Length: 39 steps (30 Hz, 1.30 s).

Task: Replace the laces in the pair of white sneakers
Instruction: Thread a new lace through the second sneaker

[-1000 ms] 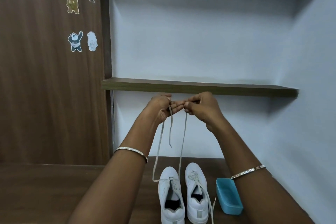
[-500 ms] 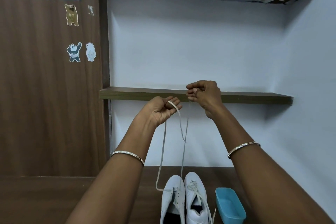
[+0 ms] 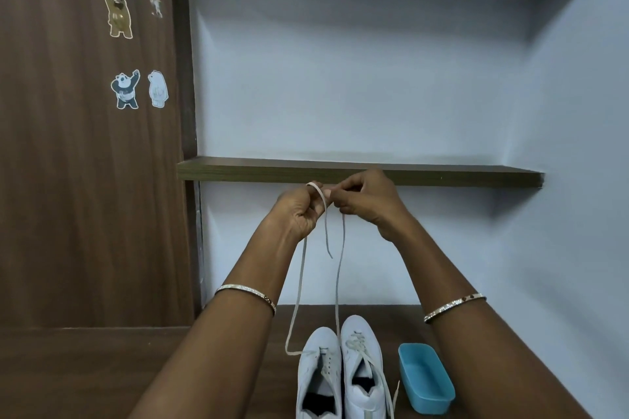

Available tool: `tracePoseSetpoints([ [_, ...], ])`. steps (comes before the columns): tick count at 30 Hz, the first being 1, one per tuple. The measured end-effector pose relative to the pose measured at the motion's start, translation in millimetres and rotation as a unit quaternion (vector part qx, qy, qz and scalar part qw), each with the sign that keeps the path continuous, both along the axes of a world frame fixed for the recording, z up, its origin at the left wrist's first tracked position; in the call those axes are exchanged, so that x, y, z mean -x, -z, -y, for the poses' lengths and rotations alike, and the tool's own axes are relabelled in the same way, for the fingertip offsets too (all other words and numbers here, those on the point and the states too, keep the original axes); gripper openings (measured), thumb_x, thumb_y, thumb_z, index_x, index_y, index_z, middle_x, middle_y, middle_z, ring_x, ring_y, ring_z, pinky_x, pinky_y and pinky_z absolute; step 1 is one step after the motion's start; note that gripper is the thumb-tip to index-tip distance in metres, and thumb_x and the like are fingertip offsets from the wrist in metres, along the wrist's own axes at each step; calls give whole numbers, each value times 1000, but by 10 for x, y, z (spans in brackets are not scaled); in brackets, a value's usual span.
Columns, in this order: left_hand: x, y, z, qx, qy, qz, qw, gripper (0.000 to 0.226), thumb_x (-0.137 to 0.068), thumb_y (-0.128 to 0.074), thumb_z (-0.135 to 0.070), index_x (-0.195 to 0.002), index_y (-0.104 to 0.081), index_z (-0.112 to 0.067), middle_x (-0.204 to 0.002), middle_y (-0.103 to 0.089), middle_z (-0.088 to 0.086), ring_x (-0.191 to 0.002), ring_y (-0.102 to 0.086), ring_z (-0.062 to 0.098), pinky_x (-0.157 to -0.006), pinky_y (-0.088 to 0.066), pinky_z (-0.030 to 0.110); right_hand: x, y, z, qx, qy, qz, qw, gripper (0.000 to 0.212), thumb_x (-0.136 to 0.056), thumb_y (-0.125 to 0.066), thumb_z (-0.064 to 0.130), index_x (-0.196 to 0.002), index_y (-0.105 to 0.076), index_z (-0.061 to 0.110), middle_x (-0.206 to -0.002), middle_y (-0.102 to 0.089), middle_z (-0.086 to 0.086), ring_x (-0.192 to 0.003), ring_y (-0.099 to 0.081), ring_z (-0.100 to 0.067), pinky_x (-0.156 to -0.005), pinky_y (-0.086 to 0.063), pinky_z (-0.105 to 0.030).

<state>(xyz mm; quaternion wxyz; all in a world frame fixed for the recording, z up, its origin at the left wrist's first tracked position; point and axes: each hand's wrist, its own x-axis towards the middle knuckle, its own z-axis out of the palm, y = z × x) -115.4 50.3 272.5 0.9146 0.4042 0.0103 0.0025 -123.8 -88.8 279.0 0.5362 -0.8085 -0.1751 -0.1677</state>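
**LACE ENDS BEING HELD LEVEL ABOVE THE LEFT SNEAKER**

Both hands are working raised, in front of the dark wooden wall shelf [image 3: 425, 175]. The left hand [image 3: 297, 213] is gripping the off-white flat shoelace [image 3: 342, 241]. One turn is looping over its curled fingers [image 3: 313, 211] and a short tail is dangling below. The right hand [image 3: 369, 202] is pinching the other strand between thumb and curled fingers [image 3: 347, 204], close against the left hand.

Both strands are running down to the left white low-top sneaker [image 3: 318, 374]. It is standing on the dark brown wooden tabletop [image 3: 102, 367], toe away from the person, against the right white low-top sneaker [image 3: 360, 367]. One strand is sagging out to the left before entering a low eyelet.

Judgement: bringing the ends together up high appears to be taking up slack and matching the two lengths before the upper rows are crossed. The right sneaker is carrying a laced front, with its ends trailing loose. A rectangular blue plastic tray [image 3: 425, 378] is sitting just beside that sneaker, probably to keep laces within reach.

Markings: no brand, label or legible writing is showing on the sneakers or the tray. The cartoon bear stickers [image 3: 126, 88] on the brown wooden panel [image 3: 68, 180] are showing pictures only.
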Motion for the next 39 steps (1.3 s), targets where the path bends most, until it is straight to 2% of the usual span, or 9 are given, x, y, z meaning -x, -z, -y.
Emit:
tracePoseSetpoints([
  [4,-56,65,36,-25,-4,-31,999,17,-104,-43,-3,-100,-56,7,-98,-61,24,-80,-65,26,-46,-58,29,136,133,-31,-4,-21,-53,998,14,-83,-80,22,-88,-79,9,-82,-76,-8,-80,-76,-21,-79,-63,-41],
  [11,-96,273,19,-2,27,-74,997,32,-109,-31,-14,-120,-52,9,-136,-55,27,-128,-57,35,-102,-47,42,108,503,-60,61,22,-116,991,27,-78,-84,33,-85,-78,7,-80,-76,-8,-72,-75,-15,-71,-63,-36],
  [15,-114,354,-33,34,36,-101,994,39,-110,-30,-15,-130,-49,12,-139,-53,29,-130,-54,37,-110,-43,42,69,685,-45,35,-53,-184,981,24,-88,-76,28,-94,-78,5,-88,-77,-11,-85,-76,-19,-85,-59,-41],
  [25,-208,859,-263,-86,-25,-141,986,26,-105,-39,-4,-91,-59,6,-75,-68,21,-74,-66,28,-91,-57,39,27,818,146,-140,-71,-236,959,15,-95,-63,1,-106,-73,-2,-97,-75,-20,-74,-72,-20,-75,-63,-31],
  [28,-235,1088,-297,-398,-43,-148,904,16,-94,-64,-9,-105,-68,1,-92,-66,14,-76,-61,23,-65,-60,34,-6,807,175,-120,-36,-193,973,13,-95,-65,5,-107,-69,2,-91,-77,-17,-67,-72,-20,-60,-58,-23],
  [30,-222,1173,-304,-626,-18,-109,772,31,-84,-75,-15,-115,-72,-12,-113,-67,10,-102,-62,25,-77,-56,33,-30,791,202,-108,-21,-166,980,16,-91,-71,8,-103,-66,-1,-85,-77,-17,-63,-71,-21,-55,-51,-23],
  [32,-195,1178,-260,-702,14,-38,711,54,-77,-79,-19,-127,-64,-30,-133,-54,8,-122,-51,27,-96,-49,36,-58,754,222,-72,-25,-148,986,17,-90,-73,9,-98,-67,-4,-83,-77,-16,-64,-71,-21,-54,-47,-23],
  [35,-45,1025,-141,-576,55,135,804,73,-82,-76,-16,-141,-43,-45,-150,-30,-7,-130,-32,14,-106,-37,37,-67,699,215,1,-44,-147,988,11,-94,-67,9,-96,-69,-2,-83,-76,-16,-65,-71,-18,-53,-47,-21],
  [39,10,903,-43,-475,113,229,842,44,-102,-56,-17,-144,-47,-26,-131,-62,-1,-122,-59,12,-102,-44,30,-94,701,203,47,-19,-135,990,12,-99,-59,9,-91,-67,6,-70,-70,-9,-59,-64,-14,-54,-45,-23],
])
